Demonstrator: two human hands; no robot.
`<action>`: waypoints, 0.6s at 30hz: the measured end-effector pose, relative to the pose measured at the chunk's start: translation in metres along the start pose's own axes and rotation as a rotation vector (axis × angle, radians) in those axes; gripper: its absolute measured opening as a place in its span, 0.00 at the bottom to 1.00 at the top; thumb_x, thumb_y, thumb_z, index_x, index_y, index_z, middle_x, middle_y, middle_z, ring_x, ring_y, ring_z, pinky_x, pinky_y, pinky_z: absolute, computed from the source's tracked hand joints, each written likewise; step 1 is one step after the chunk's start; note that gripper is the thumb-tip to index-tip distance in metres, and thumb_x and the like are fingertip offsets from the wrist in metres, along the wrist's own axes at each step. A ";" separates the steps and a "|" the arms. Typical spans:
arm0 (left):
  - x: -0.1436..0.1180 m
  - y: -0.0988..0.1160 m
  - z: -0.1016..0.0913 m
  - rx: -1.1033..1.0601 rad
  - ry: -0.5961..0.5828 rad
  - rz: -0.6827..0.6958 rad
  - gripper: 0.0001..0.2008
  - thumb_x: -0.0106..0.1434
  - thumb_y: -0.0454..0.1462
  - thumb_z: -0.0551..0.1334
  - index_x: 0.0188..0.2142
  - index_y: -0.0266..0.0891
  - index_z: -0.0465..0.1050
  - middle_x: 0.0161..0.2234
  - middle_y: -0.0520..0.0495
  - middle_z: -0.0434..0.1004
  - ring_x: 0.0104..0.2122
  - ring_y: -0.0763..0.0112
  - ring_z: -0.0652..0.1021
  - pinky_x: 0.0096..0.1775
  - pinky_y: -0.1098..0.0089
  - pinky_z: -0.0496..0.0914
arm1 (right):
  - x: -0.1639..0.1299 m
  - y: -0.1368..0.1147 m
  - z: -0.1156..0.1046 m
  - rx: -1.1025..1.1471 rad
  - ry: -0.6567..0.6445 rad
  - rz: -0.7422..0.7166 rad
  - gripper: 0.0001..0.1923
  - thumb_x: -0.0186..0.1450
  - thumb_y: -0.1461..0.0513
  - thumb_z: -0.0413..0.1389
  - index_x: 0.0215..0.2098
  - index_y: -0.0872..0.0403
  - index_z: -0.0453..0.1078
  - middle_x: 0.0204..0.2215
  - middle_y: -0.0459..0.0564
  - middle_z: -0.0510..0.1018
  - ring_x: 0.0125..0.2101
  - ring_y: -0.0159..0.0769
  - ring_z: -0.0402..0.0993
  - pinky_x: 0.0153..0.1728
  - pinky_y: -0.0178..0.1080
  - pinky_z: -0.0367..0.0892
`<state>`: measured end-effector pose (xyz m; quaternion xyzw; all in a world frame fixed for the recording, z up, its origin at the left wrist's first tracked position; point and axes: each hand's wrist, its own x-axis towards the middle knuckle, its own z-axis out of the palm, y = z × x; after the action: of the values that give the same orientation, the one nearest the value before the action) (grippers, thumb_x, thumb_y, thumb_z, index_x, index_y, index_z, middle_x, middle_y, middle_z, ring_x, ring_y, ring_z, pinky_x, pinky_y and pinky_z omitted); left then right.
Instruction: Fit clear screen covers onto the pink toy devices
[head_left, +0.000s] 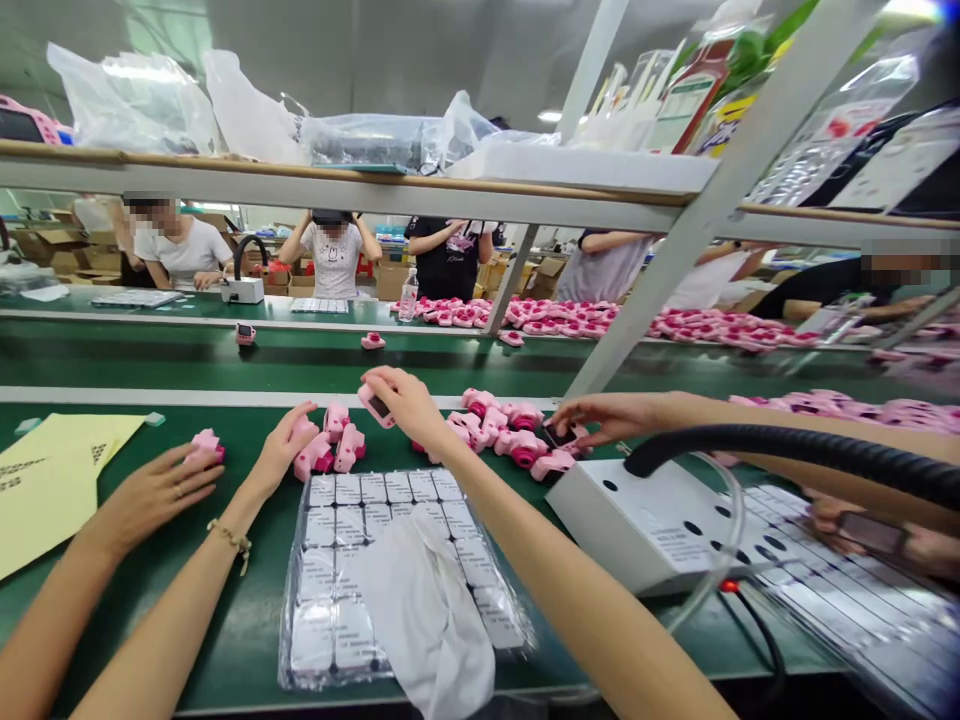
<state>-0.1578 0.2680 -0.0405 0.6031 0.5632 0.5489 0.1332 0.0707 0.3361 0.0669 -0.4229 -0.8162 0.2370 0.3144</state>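
White cloth (427,610) covered our tray of small white parts (330,560) | left hand (285,447) on pink plastic toy cameras (341,448), grip unclear | right hand (405,400) gripped one pink toy camera (373,405)

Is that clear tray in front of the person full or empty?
Mostly full: the tray shows white pieces in every visible slot; a white cloth hides the rest.

A factory assembly line: green conveyor belt (300,365), seated workers, heaps of pink toy cameras (697,325).
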 end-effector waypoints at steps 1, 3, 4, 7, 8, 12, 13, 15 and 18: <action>0.000 0.007 0.002 -0.021 -0.001 -0.006 0.20 0.77 0.46 0.67 0.63 0.43 0.76 0.63 0.39 0.79 0.57 0.53 0.82 0.57 0.48 0.81 | -0.009 -0.011 -0.006 0.057 0.015 -0.021 0.20 0.82 0.55 0.46 0.51 0.51 0.79 0.50 0.51 0.85 0.50 0.41 0.79 0.49 0.39 0.71; 0.001 0.021 0.005 -0.082 -0.025 -0.021 0.19 0.76 0.45 0.68 0.63 0.44 0.76 0.64 0.39 0.78 0.58 0.52 0.82 0.57 0.49 0.81 | -0.031 -0.031 -0.020 0.147 0.031 -0.037 0.22 0.81 0.50 0.47 0.44 0.51 0.79 0.42 0.48 0.84 0.42 0.38 0.78 0.42 0.36 0.68; 0.002 0.029 0.005 -0.112 -0.036 -0.027 0.20 0.76 0.46 0.68 0.63 0.43 0.76 0.64 0.39 0.78 0.60 0.51 0.81 0.58 0.47 0.80 | -0.044 -0.040 -0.026 0.193 0.031 -0.032 0.23 0.80 0.48 0.48 0.38 0.52 0.77 0.36 0.46 0.81 0.37 0.36 0.75 0.38 0.36 0.66; -0.008 0.058 -0.001 -0.186 -0.068 -0.038 0.27 0.74 0.51 0.69 0.66 0.41 0.75 0.69 0.36 0.74 0.68 0.42 0.75 0.66 0.39 0.74 | -0.087 -0.066 -0.045 0.321 -0.029 -0.003 0.28 0.77 0.45 0.54 0.25 0.52 0.66 0.23 0.41 0.66 0.26 0.31 0.61 0.28 0.36 0.54; -0.019 0.071 -0.004 -0.226 -0.095 -0.035 0.31 0.73 0.53 0.68 0.68 0.41 0.73 0.71 0.35 0.72 0.71 0.39 0.73 0.68 0.39 0.72 | -0.102 -0.074 -0.049 0.347 -0.055 -0.005 0.27 0.77 0.46 0.56 0.24 0.52 0.65 0.22 0.41 0.64 0.25 0.30 0.58 0.27 0.37 0.52; -0.102 0.136 -0.012 -0.719 -0.348 -0.127 0.47 0.66 0.54 0.76 0.79 0.58 0.59 0.78 0.41 0.65 0.75 0.38 0.69 0.68 0.45 0.75 | -0.159 -0.106 -0.055 0.399 -0.037 -0.032 0.14 0.76 0.54 0.61 0.34 0.52 0.76 0.28 0.41 0.77 0.28 0.31 0.69 0.31 0.35 0.60; -0.127 0.152 -0.012 -0.824 -0.375 -0.181 0.49 0.64 0.54 0.78 0.79 0.61 0.59 0.78 0.43 0.64 0.76 0.37 0.68 0.66 0.48 0.77 | -0.172 -0.112 -0.053 0.392 -0.006 -0.026 0.10 0.75 0.55 0.64 0.38 0.51 0.77 0.29 0.40 0.79 0.29 0.31 0.72 0.33 0.35 0.63; -0.172 0.175 -0.009 -0.969 -0.379 -0.302 0.50 0.60 0.53 0.81 0.77 0.62 0.63 0.78 0.43 0.66 0.74 0.37 0.71 0.64 0.50 0.79 | -0.198 -0.119 -0.046 0.303 0.069 -0.044 0.07 0.73 0.57 0.68 0.40 0.50 0.76 0.30 0.39 0.80 0.31 0.32 0.75 0.36 0.35 0.67; -0.218 0.186 -0.002 -1.055 -0.291 -0.442 0.48 0.56 0.52 0.84 0.73 0.56 0.72 0.73 0.39 0.74 0.69 0.37 0.77 0.62 0.51 0.80 | -0.240 -0.118 -0.033 0.095 0.271 -0.172 0.04 0.75 0.60 0.66 0.43 0.50 0.77 0.43 0.48 0.82 0.46 0.40 0.77 0.50 0.41 0.72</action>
<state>-0.0086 0.0253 -0.0064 0.3929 0.3024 0.6255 0.6024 0.1370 0.0759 0.0919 -0.3644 -0.7873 0.1882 0.4605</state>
